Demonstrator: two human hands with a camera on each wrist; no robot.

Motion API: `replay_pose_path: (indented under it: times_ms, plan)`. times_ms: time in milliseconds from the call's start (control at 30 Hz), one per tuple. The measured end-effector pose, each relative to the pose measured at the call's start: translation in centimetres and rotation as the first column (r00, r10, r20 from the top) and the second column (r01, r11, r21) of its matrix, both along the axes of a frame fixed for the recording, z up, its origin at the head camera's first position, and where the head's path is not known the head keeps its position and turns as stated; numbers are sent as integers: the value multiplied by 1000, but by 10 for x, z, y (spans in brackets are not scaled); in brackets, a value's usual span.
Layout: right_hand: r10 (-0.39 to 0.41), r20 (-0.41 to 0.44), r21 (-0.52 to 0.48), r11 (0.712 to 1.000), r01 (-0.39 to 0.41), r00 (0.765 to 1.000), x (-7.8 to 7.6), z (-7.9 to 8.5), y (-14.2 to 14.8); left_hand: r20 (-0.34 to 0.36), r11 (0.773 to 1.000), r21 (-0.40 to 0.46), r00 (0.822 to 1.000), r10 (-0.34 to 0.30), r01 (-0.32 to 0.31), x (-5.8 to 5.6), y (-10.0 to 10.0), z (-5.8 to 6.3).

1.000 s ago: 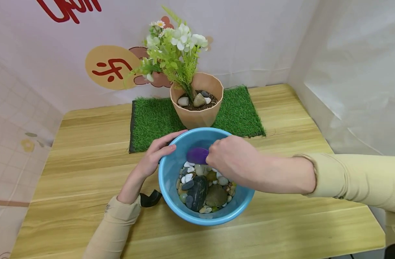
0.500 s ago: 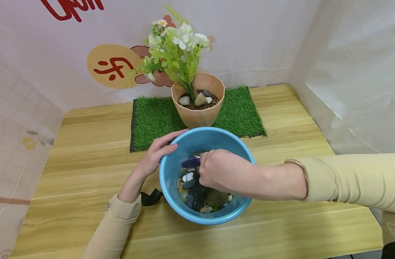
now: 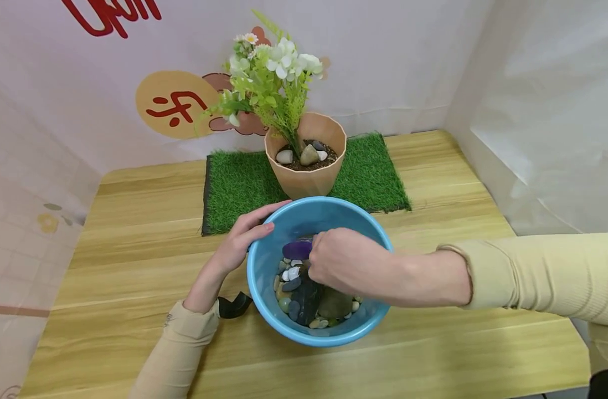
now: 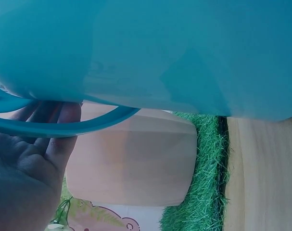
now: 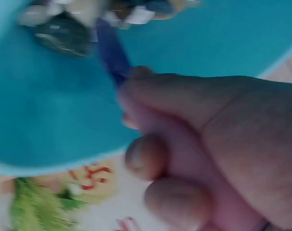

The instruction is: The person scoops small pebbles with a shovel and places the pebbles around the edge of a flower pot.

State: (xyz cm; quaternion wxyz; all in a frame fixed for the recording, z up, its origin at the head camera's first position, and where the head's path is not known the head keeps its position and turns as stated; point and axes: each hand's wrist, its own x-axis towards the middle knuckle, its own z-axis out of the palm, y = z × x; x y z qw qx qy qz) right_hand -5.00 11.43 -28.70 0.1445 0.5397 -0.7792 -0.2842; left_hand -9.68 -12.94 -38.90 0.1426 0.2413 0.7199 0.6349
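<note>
Inside a blue bucket on a wooden table, the purple tool [image 3: 296, 250] lies tilted just above or against a bed of mixed stones [image 3: 291, 273]; blur hides which. The right hand [image 3: 346, 263] reaches over the rim, wrapped firmly round its handle. The step in hand looks like working the tool among the stones; the next move would call for a controlled wrist and a steady bucket [image 3: 321, 341]. For that, the left hand [image 3: 234, 246] holds the rim, thumb over the edge. Beyond the bucket, a potted plant [image 3: 304, 180] stands on artificial turf [image 3: 376, 172]. Only the left wrist view shows that hand's fingers behind a blue loop [image 4: 64, 130] outside the bucket; only the right wrist view shows fingers curled under the tool's grip.
</note>
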Motion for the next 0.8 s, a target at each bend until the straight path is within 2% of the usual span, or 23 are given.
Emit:
replay_pose_path:
  times_ms: [100, 167, 233, 333, 433, 600, 700, 767, 800]
  plan:
    - [42, -154, 74, 997, -31, 987, 12, 4, -2, -11, 1000, -1, 1000, 4, -4, -1, 1, -1]
    - [41, -183, 88, 996, -26, 982, 15, 5, -3, -15, 1000, -2, 1000, 7, -7, -1, 1, -1]
    - [24, -130, 79, 997, -13, 991, 14, 7, -3, -17, 1000, -6, 1000, 10, -11, 0, 0, -1]
    - [-13, 6, 22, 1000, 13, 1000, 7, 9, -1, -15, 1000, -15, 1000, 11, -11, 1, 0, 0]
    - [-37, 119, -30, 999, 41, 992, -3, 13, 3, -18, 1000, -22, 1000, 9, -10, 1, 1, 0]
    - [-35, 219, -57, 997, 48, 975, -16, 15, 9, -23, 1000, -19, 1000, 8, -8, 0, 1, -1]
    - [-62, 298, -82, 993, 90, 953, -26, 12, 8, -21, 1000, -14, 1000, 9, -9, -1, 1, -1]
    - [-106, 379, -82, 986, 148, 919, -34, 12, 6, -17, 1000, -12, 1000, 9, -9, -1, 0, -1]
    - [-133, 424, -75, 980, 182, 896, -38, 12, 5, -14, 1000, -12, 1000, 10, -10, 0, 0, -1]
